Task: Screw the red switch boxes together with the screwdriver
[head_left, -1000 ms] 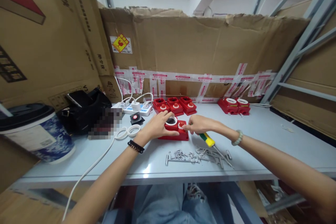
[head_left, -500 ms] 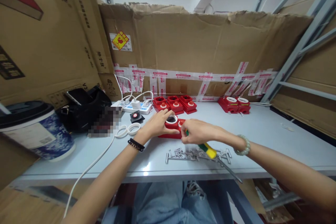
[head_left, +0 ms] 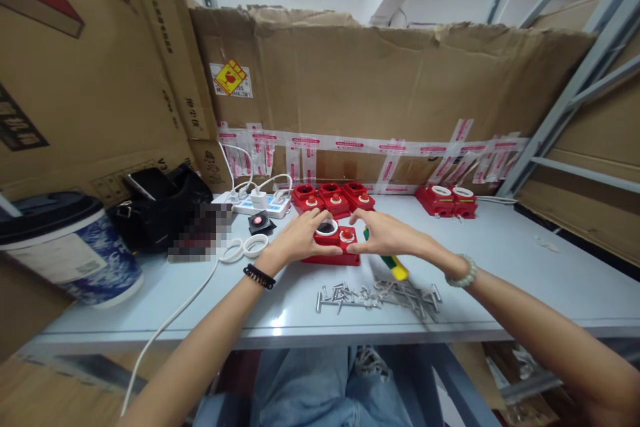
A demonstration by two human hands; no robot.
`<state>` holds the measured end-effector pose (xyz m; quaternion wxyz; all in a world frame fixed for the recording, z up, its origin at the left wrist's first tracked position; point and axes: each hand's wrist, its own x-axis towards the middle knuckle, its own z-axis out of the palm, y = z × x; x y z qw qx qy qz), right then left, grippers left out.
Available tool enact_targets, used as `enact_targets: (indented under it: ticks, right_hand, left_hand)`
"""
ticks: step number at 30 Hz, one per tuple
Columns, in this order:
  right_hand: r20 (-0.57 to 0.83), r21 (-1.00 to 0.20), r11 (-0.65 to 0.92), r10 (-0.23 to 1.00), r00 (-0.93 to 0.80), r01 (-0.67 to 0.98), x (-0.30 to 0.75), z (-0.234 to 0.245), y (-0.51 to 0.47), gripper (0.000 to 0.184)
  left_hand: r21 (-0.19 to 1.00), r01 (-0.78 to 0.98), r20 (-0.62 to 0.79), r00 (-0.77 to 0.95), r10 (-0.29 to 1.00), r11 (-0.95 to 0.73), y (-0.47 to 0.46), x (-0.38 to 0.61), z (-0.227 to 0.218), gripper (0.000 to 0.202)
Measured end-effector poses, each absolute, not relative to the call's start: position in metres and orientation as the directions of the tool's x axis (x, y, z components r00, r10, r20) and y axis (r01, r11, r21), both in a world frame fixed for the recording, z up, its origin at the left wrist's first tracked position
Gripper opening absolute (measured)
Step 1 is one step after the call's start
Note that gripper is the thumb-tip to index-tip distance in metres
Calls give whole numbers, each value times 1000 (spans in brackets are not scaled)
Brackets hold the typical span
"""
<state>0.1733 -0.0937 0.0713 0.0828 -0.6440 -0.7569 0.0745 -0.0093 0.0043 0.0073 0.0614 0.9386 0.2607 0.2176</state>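
In the middle of the table my left hand (head_left: 303, 235) grips a red plastic housing (head_left: 330, 257) from its left side, fingers behind and thumb along the front. The housing carries a white ring (head_left: 327, 227) and, to the right, a red knob (head_left: 347, 235) in a small white collar. My right hand (head_left: 387, 233) keeps a screwdriver (head_left: 397, 268) with a green and yellow handle tucked in its lower fingers; the shank is blurred. Its thumb and forefinger are spread at the housing's right side, near the knob. Loose screws and metal rods (head_left: 380, 293) lie in front of the hands.
Behind the hands stand several red housings (head_left: 333, 200); two more with white rings (head_left: 445, 201) are at the back right. Two loose white rings (head_left: 255, 245), a black square part (head_left: 261, 222), a power strip (head_left: 250, 202) and a large cup (head_left: 75, 253) occupy the left.
My right hand has shifted right, off the knob, and its thumb and forefinger have spread. The screwdriver has swung with it, and the knob shows more fully. My left hand has stayed put.
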Motion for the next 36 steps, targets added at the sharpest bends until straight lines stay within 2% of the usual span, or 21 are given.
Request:
enact_targets:
  ticks: [2, 4, 6, 7, 10, 15, 22, 28, 32, 34, 36]
  right_hand:
    - [25, -248, 174, 985, -173, 953, 179, 68, -94, 59]
    - [44, -258, 236, 972, -232, 937, 176, 62, -100, 47]
    - [48, -222, 308, 951, -306, 925, 166, 56, -112, 29]
    - [36, -206, 348, 937, -348, 915, 160, 54, -118, 26]
    - [-48, -167, 418, 901, -431, 893, 143, 50, -133, 23]
    - [-168, -102, 458, 867, -469, 883, 132, 41, -139, 22]
    - [-149, -51, 470, 869, -472, 881, 132, 36, -136, 16]
    - [-31, -53, 388, 920, -390, 920, 139, 37, -129, 14]
    - [12, -111, 306, 952, -306, 946, 150, 49, -124, 26]
    - [76, -146, 253, 967, -244, 956, 161, 57, -118, 42]
    - [97, -170, 195, 979, -180, 966, 174, 61, -108, 68]
  left_hand:
    - [234, 466, 371, 769, 521, -853, 5, -9, 7, 63]
    - [235, 469, 367, 768, 525, -851, 6, -9, 7, 64]
    - [231, 466, 373, 768, 520, -854, 6, -9, 7, 63]
    - [228, 465, 378, 767, 518, -856, 6, -8, 6, 62]
    - [229, 464, 387, 763, 517, -856, 4, -8, 7, 59]
    - [247, 458, 392, 759, 520, -854, 3, -8, 6, 55]
    - [248, 462, 379, 763, 524, -852, 3, -10, 8, 57]
    - [246, 463, 381, 762, 524, -851, 3, -10, 8, 60]
    - [261, 453, 381, 763, 522, -853, 5, -10, 7, 63]
    - [279, 442, 381, 764, 521, -852, 5, -10, 6, 61]
    - [296, 434, 380, 764, 522, -851, 4, -10, 6, 59]
